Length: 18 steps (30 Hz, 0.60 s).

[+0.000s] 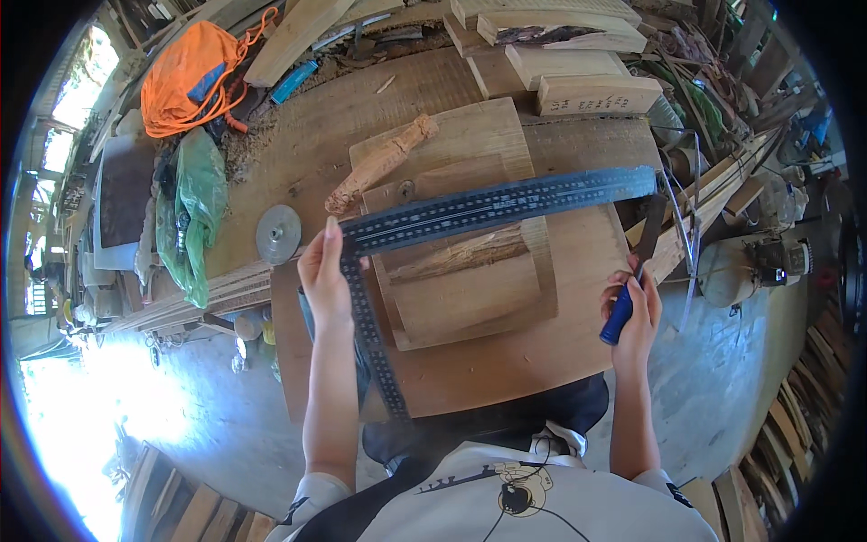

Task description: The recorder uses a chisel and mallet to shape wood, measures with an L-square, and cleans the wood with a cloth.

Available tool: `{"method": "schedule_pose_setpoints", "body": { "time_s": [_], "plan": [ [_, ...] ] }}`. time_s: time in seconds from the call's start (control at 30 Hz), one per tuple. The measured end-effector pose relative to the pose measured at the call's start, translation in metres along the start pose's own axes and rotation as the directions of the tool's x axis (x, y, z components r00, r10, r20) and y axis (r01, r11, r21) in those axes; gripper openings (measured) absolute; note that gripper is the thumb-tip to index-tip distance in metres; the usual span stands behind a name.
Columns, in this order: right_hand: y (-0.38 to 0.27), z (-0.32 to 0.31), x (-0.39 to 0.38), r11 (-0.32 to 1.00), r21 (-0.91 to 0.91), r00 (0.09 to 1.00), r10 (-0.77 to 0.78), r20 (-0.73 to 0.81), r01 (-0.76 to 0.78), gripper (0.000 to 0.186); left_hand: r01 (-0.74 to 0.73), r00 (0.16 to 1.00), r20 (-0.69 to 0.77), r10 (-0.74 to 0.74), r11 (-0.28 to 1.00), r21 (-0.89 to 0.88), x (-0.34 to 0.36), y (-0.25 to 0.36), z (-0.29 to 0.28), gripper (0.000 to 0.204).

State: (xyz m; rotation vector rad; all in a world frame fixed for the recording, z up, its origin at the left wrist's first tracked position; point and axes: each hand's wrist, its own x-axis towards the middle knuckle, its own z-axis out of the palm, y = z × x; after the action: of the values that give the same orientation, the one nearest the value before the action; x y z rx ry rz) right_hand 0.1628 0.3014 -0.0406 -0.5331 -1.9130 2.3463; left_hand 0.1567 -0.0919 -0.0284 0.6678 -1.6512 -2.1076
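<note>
My left hand point(325, 271) grips a dark carpenter's square point(433, 219) at its corner. The long arm stretches rightward above several stacked flat boards point(470, 312), and the short arm hangs down toward my lap. My right hand point(637, 312), off the table's right side, is closed around a blue-handled knife point(618, 318). Its dark blade points up and away, near the far tip of the square. Beyond the square, a rough, peeled stick of wood point(384, 163) lies partly across the boards. One board shows a rough, bark-like streak below the square.
A round metal disc point(278, 233) sits left of the boards. Farther back are an orange bag point(191, 77) with cord and a green plastic bag point(197, 212). Thick wood blocks point(596, 95) are piled at the far right. A tank-like machine point(731, 271) stands right.
</note>
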Motion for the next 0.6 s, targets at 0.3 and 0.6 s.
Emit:
{"method": "schedule_pose_setpoints", "body": {
  "time_s": [0.3,0.6],
  "plan": [
    [0.011,0.005,-0.022,0.993,-0.079,0.996,-0.085,0.027,0.087,0.055,-0.417,0.884,-0.011,0.467,0.799,0.433,-0.004,-0.01,0.035,0.046],
    [0.0,0.019,-0.031,0.927,-0.302,0.949,-0.136,0.285,0.224,0.06,-0.32,0.926,0.004,0.379,0.777,0.543,0.012,-0.03,0.024,0.041]
  ]
}}
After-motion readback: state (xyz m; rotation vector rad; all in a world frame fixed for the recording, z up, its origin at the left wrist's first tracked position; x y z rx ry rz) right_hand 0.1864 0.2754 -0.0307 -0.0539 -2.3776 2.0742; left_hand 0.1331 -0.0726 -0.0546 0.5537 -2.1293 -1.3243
